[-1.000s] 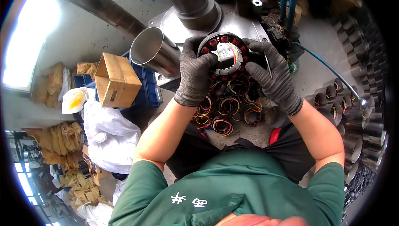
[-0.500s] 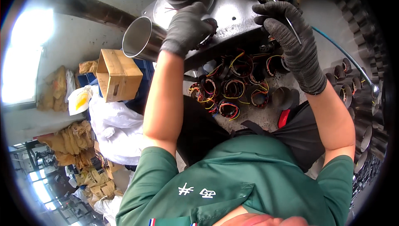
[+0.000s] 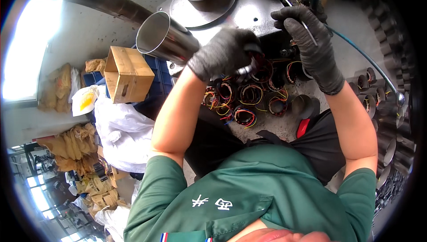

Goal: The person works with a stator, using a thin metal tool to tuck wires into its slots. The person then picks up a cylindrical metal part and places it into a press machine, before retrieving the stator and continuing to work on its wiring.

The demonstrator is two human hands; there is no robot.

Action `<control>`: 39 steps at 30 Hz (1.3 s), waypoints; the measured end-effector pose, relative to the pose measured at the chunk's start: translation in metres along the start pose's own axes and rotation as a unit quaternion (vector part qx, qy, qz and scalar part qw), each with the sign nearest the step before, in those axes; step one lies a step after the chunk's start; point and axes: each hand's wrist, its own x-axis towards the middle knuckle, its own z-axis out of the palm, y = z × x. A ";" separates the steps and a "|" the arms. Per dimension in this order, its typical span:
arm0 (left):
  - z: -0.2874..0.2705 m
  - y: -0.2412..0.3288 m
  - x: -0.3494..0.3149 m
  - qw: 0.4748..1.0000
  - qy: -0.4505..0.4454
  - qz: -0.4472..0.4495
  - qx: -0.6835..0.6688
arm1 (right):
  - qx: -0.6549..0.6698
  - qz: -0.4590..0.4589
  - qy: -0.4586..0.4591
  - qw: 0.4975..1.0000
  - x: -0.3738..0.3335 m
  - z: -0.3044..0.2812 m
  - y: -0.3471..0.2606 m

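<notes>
The left hand (image 3: 222, 52), gloved, is at 12 o'clock of the view. Its fingers are bent and seem to grasp a wound stator (image 3: 259, 61) at their 3 o'clock side; the blur hides the exact contact. The right hand (image 3: 313, 48), between 1 and 2 o'clock, has its fingers half curled around a thin metal rod (image 3: 297, 17), which lies across the palm, perhaps so that the fingertips remain free. Other stators (image 3: 250, 94) stand close together on the floor (image 3: 254, 133), toward 2 o'clock, probably for easy reach.

The grey metal table (image 3: 240, 15) has a shiny surface. At 11 o'clock is a steel cylinder (image 3: 180, 41); at 10 o'clock, an open cardboard box (image 3: 133, 75). A white plastic bag (image 3: 120, 137) lies between 8 and 9, and metal sleeves (image 3: 387, 150) crowd between 3 and 4.
</notes>
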 end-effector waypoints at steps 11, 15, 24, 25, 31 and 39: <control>-0.007 0.006 -0.066 0.820 0.449 -0.038 -0.353 | -0.514 -0.087 -0.211 0.827 0.017 0.038 0.118; -0.016 -0.007 -0.080 0.677 0.440 0.003 -0.590 | -0.425 -0.144 -0.285 0.847 0.017 0.066 0.111; -0.014 -0.021 -0.090 0.604 0.439 -0.017 -0.665 | -0.281 -0.243 -0.372 0.851 -0.039 0.079 0.046; -0.014 -0.018 -0.090 0.606 0.439 -0.022 -0.663 | -0.246 -0.222 -0.292 0.897 -0.037 0.076 0.040; -0.009 0.000 -0.085 0.618 0.412 -0.033 -0.669 | 0.045 0.115 -0.057 0.991 -0.012 0.068 -0.019; 0.003 0.019 -0.066 0.660 0.368 0.008 -0.655 | 0.035 0.091 -0.043 0.994 0.000 0.048 -0.009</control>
